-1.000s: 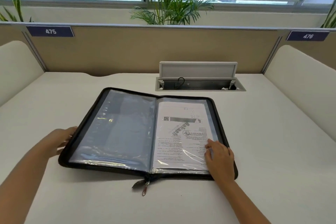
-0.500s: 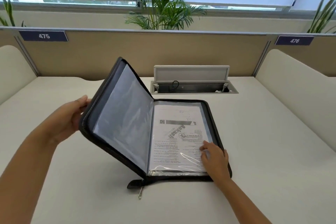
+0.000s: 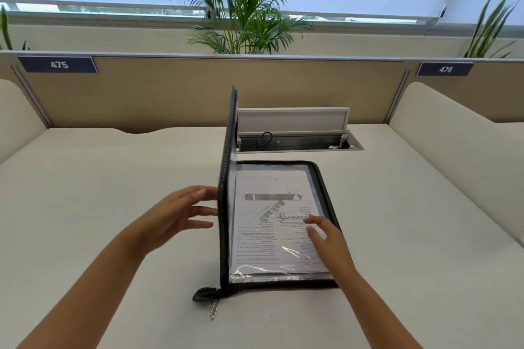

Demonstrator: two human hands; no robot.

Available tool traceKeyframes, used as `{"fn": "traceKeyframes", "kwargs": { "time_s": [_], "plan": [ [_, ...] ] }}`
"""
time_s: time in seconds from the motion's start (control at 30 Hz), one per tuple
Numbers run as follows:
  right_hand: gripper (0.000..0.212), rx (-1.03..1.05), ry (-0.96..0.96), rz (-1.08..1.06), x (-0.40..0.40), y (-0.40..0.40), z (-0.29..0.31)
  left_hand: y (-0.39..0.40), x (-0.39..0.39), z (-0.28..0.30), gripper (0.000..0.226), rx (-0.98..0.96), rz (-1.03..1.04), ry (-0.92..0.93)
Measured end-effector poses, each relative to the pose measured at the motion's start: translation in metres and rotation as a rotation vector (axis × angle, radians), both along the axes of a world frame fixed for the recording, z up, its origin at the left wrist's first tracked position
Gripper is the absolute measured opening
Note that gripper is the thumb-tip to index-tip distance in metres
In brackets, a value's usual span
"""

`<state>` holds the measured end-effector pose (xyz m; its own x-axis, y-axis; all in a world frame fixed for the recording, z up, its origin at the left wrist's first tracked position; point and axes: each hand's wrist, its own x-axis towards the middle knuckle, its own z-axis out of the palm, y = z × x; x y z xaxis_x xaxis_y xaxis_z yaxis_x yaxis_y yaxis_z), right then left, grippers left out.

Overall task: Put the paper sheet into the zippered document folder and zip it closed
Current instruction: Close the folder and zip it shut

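The black zippered folder (image 3: 326, 178) lies on the desk with its right half flat. Its left cover (image 3: 226, 184) stands nearly upright, seen edge-on. The printed paper sheet (image 3: 269, 224) sits under the clear sleeve of the flat half. My left hand (image 3: 181, 215) is spread out with its fingertips against the outside of the raised cover. My right hand (image 3: 326, 238) hovers with fingers apart over the sheet's lower right part. The zipper pull (image 3: 214, 309) hangs at the near corner by the spine.
An open cable box (image 3: 295, 136) with a raised lid is set into the desk (image 3: 99, 184) just behind the folder. Beige partitions (image 3: 175, 88) close the back and both sides. Plants stand behind the partition.
The left cover has swung up from flat on the desk to almost vertical, pushed by my left hand. My right hand has lifted slightly off the sheet.
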<state>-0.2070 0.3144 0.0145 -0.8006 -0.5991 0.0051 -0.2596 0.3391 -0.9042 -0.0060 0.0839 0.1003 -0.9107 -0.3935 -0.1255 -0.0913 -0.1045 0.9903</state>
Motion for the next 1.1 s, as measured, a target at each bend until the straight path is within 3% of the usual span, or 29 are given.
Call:
{"fn": "traceKeyframes", "kwargs": {
  "time_s": [0.13, 0.3, 0.43, 0.5, 0.63, 0.8, 0.9, 0.97, 1.1],
  "plan": [
    [0.009, -0.167, -0.188, -0.036, -0.002, 0.003, 0.022, 0.010, -0.007, -0.007, 0.082, -0.012, -0.005, -0.031],
    [0.063, -0.641, -0.776, -0.035, -0.022, 0.015, 0.026, 0.013, -0.009, -0.010, 0.087, -0.048, 0.036, -0.037],
    [0.062, -0.795, -0.920, -0.075, -0.033, 0.025, 0.026, 0.011, -0.005, -0.015, 0.087, -0.068, 0.036, -0.080],
    [0.061, -0.736, -0.942, -0.099, -0.037, 0.032, 0.027, 0.011, -0.004, -0.021, 0.080, -0.077, 0.050, -0.121],
    [0.049, -0.486, -0.922, -0.161, -0.044, 0.051, 0.015, 0.015, 0.000, -0.049, 0.025, -0.091, 0.149, -0.231],
    [0.025, -0.390, -0.863, -0.216, -0.049, 0.066, -0.011, 0.025, 0.016, -0.097, 0.011, -0.179, 0.188, -0.396],
    [0.028, -0.366, -0.815, -0.226, -0.048, 0.069, -0.016, 0.028, 0.028, -0.112, 0.007, -0.260, 0.190, -0.398],
    [0.027, -0.263, -0.680, -0.273, -0.045, 0.066, -0.017, 0.029, 0.035, -0.116, 0.007, -0.345, 0.157, -0.399],
    [0.020, -0.010, -0.160, -0.393, -0.034, 0.054, -0.009, 0.033, 0.050, -0.125, 0.026, -0.613, 0.000, -0.336]
  ]
}}
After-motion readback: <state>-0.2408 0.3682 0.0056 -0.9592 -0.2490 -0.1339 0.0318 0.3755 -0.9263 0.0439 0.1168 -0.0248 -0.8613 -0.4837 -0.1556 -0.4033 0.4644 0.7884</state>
